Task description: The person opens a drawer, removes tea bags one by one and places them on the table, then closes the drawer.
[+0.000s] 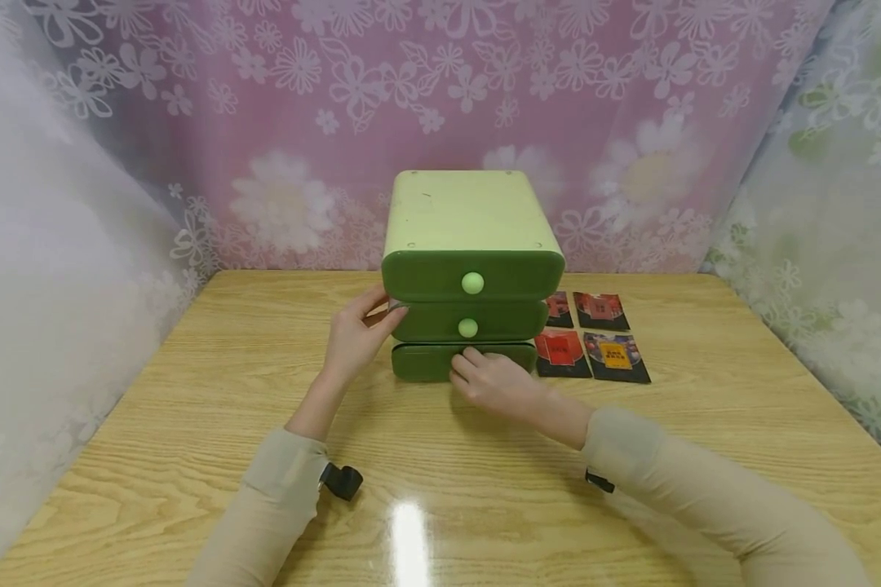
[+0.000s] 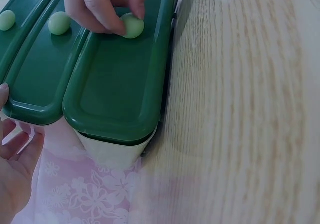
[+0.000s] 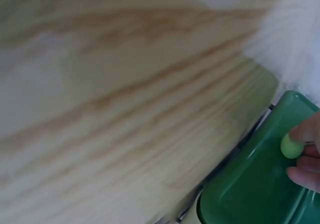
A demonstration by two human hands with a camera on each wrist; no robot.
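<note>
A small cabinet (image 1: 470, 208) with a pale green top and three dark green drawers stands on the table. At the bottom drawer (image 1: 422, 363), my right hand (image 1: 495, 381) pinches the round light green knob (image 2: 133, 26) between thumb and fingers. That drawer's front sits slightly out from the cream body, with a thin dark gap along its edge. My left hand (image 1: 356, 334) rests against the cabinet's left side, its thumb by the edge of the middle drawer (image 1: 429, 322). The top drawer (image 1: 426, 275) is closed. In the right wrist view, fingertips (image 3: 300, 176) show beside the knob.
Several flat dark packets (image 1: 617, 357) with red or yellow labels lie right of the cabinet. The wood-grain table (image 1: 213, 391) extends around it. A floral pink curtain (image 1: 286, 122) hangs behind, and pale curtains flank both sides.
</note>
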